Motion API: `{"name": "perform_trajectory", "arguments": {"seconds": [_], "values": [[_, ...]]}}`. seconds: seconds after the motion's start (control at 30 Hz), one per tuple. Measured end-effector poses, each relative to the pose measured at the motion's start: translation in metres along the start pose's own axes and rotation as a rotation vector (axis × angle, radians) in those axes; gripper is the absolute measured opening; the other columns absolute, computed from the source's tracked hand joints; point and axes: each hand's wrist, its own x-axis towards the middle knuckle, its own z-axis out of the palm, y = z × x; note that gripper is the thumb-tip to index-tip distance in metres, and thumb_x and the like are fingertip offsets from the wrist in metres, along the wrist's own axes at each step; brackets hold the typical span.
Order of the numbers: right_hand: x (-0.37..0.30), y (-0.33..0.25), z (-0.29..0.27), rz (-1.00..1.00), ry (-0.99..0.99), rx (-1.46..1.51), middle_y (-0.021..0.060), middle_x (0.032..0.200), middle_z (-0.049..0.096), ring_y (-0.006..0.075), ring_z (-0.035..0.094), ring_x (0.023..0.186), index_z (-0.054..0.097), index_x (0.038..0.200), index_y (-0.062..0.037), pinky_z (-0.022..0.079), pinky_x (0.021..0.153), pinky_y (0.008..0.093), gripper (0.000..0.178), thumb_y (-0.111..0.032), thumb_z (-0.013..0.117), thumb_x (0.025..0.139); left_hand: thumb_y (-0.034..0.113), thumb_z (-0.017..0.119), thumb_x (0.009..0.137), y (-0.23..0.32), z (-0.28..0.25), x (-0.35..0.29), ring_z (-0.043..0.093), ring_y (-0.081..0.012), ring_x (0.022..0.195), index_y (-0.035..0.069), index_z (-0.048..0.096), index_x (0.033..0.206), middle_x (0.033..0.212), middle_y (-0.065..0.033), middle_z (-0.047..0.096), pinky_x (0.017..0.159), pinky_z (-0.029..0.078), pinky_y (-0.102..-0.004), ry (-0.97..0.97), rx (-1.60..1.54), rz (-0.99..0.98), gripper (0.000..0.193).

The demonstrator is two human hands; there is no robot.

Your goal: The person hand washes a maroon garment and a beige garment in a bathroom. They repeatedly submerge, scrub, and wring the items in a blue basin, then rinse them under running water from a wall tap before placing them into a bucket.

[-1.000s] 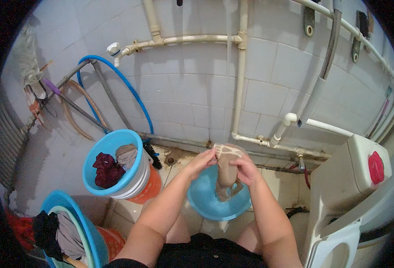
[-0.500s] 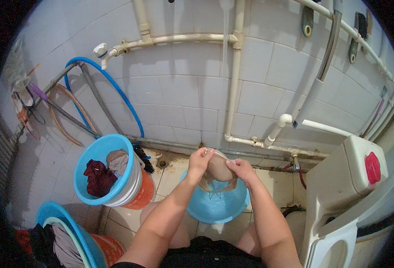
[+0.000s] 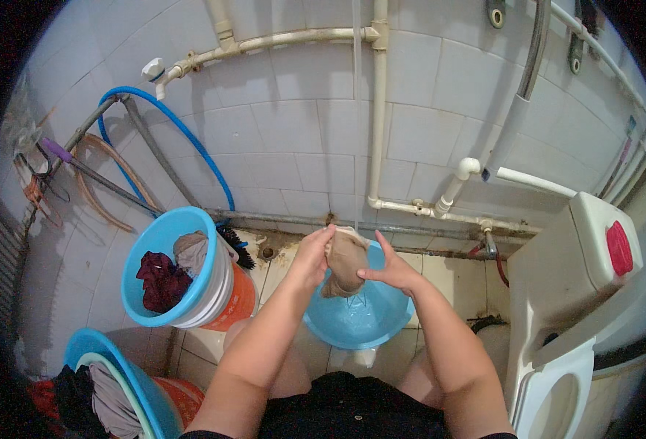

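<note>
A wet beige piece of cloth, perhaps a small garment (image 3: 345, 265), hangs bunched over a blue basin (image 3: 358, 335) on the floor. My left hand (image 3: 312, 257) is closed on the cloth's left edge. My right hand (image 3: 397, 274) is at its right side with thumb and index finger spread apart, the thumb tip touching the fabric. A thin stream of water (image 3: 357, 146) comes down from above onto the cloth. Some water lies in the basin.
Left stands a blue basin (image 3: 134, 285) on a bucket, holding dark red cloth (image 3: 163, 282) and grey cloth. More basins with laundry (image 3: 114, 402) sit lower left. A beige plastic jug (image 3: 583, 249) with a red cap stands right. Pipes (image 3: 378, 132) run along the tiled wall.
The cloth, stretched between both hands before, now hangs bunched from my left hand. My right hand has loosened its grip and spread its fingers. The view has shifted slightly.
</note>
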Motion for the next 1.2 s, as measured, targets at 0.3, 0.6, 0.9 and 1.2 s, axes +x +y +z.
{"name": "perform_trajectory", "arguments": {"seconds": [0.3,0.6,0.9,1.2], "values": [[-0.025,-0.034,0.014,0.084,-0.203,0.731,0.0112,0.118,0.05,0.0212,0.051,0.105,0.035,0.127,-0.0024,0.043,0.089,0.034,0.066,-0.02,0.071,0.074,0.03,0.052,0.087,0.006,0.011,-0.017,0.053,-0.0203,0.101,0.001,0.044,0.115,0.11,-0.0111,0.055,0.088,0.042,-0.0331,-0.05,0.184,0.12,0.041],[-0.036,-0.039,0.03,-0.004,0.136,0.785,0.0091,0.119,0.048,0.0204,0.05,0.106,0.033,0.128,-0.0069,0.042,0.089,0.0345,0.051,-0.027,0.056,0.087,0.039,0.054,0.086,-0.017,0.024,-0.029,0.041,-0.0206,0.11,0.003,0.029,0.123,0.12,-0.0139,0.043,0.09,0.037,-0.0336,-0.069,0.33,0.124,0.057],[-0.023,-0.025,0.061,-0.15,0.478,0.531,0.0153,0.109,0.055,0.0218,0.053,0.099,0.047,0.115,0.0017,0.04,0.086,0.0315,0.044,-0.035,0.043,0.092,0.027,0.043,0.093,-0.046,0.058,-0.02,0.048,-0.0149,0.085,0.001,0.047,0.102,0.092,-0.0076,0.053,0.076,0.041,-0.0284,0.152,0.464,0.437,0.028],[-0.023,-0.037,0.047,0.164,0.386,0.622,0.015,0.107,0.057,0.0214,0.054,0.094,0.05,0.113,0.0009,0.044,0.078,0.0329,0.043,-0.036,0.046,0.09,0.02,0.044,0.091,-0.048,0.051,-0.018,0.051,-0.0188,0.083,0.001,0.043,0.099,0.088,-0.0126,0.053,0.075,0.042,-0.0308,0.178,0.815,0.409,0.021]]}}
